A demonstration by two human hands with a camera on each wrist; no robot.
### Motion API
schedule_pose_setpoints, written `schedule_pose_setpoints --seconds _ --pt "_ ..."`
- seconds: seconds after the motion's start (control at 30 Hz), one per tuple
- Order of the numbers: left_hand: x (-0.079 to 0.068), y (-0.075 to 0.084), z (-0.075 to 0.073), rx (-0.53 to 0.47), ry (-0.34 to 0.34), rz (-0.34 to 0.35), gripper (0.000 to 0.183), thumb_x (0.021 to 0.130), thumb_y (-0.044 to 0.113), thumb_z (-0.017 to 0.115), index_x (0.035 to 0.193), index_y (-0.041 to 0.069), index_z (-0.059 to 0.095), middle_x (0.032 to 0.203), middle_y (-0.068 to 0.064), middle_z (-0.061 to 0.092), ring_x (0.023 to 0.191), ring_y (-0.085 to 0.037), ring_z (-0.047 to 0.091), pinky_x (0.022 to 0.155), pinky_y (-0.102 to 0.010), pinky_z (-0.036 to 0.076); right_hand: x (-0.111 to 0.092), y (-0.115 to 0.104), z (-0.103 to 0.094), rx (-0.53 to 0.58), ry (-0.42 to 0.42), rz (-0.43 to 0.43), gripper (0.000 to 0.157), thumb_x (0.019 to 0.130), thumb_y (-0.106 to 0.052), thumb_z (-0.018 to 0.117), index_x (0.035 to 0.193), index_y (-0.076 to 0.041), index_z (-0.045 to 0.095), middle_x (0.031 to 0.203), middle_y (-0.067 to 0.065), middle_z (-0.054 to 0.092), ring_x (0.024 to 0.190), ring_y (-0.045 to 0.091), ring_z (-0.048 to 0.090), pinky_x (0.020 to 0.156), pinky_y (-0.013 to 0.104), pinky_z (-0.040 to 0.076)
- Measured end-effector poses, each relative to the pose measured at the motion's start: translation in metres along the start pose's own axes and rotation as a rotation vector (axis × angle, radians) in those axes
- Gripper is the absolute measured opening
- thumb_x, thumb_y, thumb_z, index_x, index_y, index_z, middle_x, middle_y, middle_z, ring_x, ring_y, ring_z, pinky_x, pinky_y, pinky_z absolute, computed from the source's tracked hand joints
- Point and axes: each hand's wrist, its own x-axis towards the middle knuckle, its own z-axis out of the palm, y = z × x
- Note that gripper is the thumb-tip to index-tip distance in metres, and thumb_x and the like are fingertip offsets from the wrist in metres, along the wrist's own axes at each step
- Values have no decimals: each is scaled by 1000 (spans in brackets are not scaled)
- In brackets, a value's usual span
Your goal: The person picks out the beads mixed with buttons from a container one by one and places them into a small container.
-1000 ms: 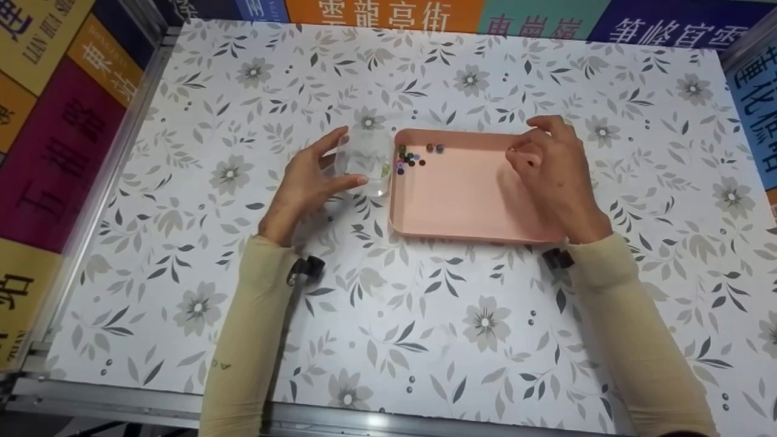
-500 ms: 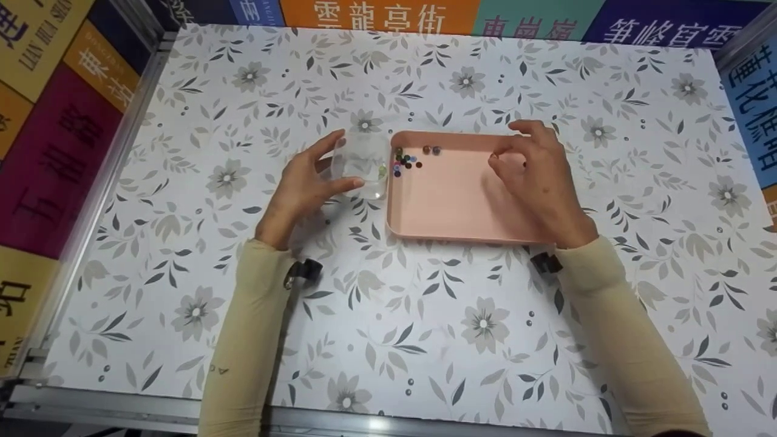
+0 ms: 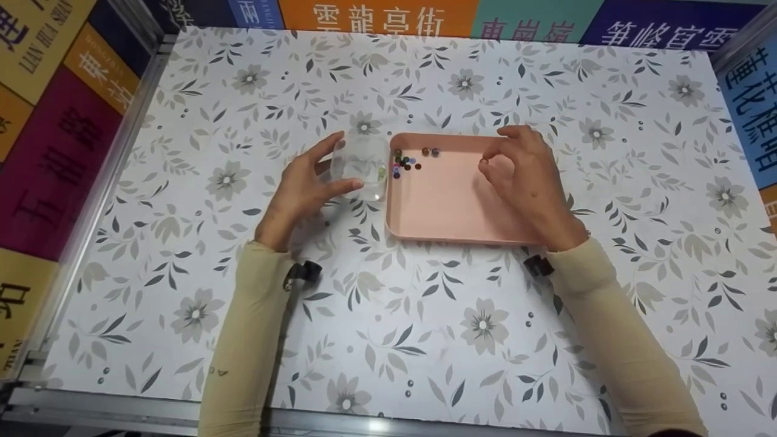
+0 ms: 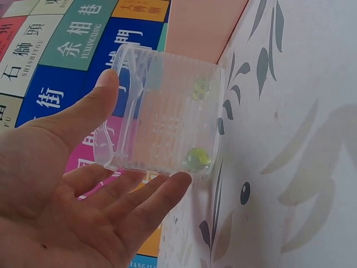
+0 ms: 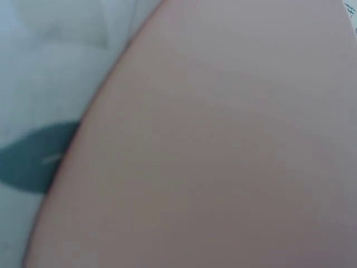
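My left hand [image 3: 303, 188] holds a clear plastic box [image 3: 359, 167] against the left side of a pink tray [image 3: 449, 212], thumb on the near side and fingers on the far side. In the left wrist view, a yellow-green glass marble [image 4: 198, 158] lies low in the box, with more yellow-green farther along. Over the tray's right part, my right hand [image 3: 528, 182] pinches a tiny brownish marble [image 3: 484, 162] between thumb and forefinger, mostly hidden by the fingertips. Several small dark and coloured marbles [image 3: 405, 162] cluster in the tray's upper left, with a pair [image 3: 431, 152] beside them.
A white table [image 3: 388, 340] with a grey floral pattern lies under everything. Colourful panels with large characters [image 3: 379, 18] border its back and sides. A blurred pinkish surface [image 5: 212, 139] fills most of the right wrist view.
My right hand has moved left over the tray, fingertips still pinched. The left hand keeps its grip on the box; the whole head view has shifted slightly.
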Motion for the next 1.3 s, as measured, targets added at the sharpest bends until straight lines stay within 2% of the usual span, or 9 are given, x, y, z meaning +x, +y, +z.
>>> schedule_pose_setpoints --seconds 0.23,0.5,0.7,1.1,1.3 --pt "0 0 1 -1 3 -4 97 81 33 91 162 35 37 167 0 43 152 -28 46 125 -39 41 -2 -4 5 -49 -6 -6 6 93 -18 78 95 -13 76 138 14 63 134 38 53 119 52 33" --pt "-2 -3 0 -23 4 39 94 83 31 90 162 31 38 165 -2 45 150 -30 48 126 -39 39 -4 -8 9 -82 7 -42 6 94 -19 76 96 -14 76 137 12 64 133 34 55 118 48 33" --pt "-2 -2 0 -25 5 34 94 83 30 90 162 31 38 166 -2 45 151 -30 47 126 -39 39 -3 -11 11 -46 -10 -29 5 95 -20 76 96 -15 76 139 12 63 132 35 53 116 49 34" --pt "0 -1 1 -48 -8 18 96 82 31 91 162 33 37 166 -1 43 152 -28 46 127 -39 37 -4 -15 13 17 -46 13 7 97 -20 74 100 -14 77 144 10 59 139 29 49 123 47 35" --pt "-1 -2 1 -58 -5 18 96 82 29 91 162 33 37 167 -1 43 152 -28 45 126 -40 40 -5 -16 16 30 -44 -8 8 97 -20 74 99 -13 77 142 11 60 140 28 49 124 48 35"
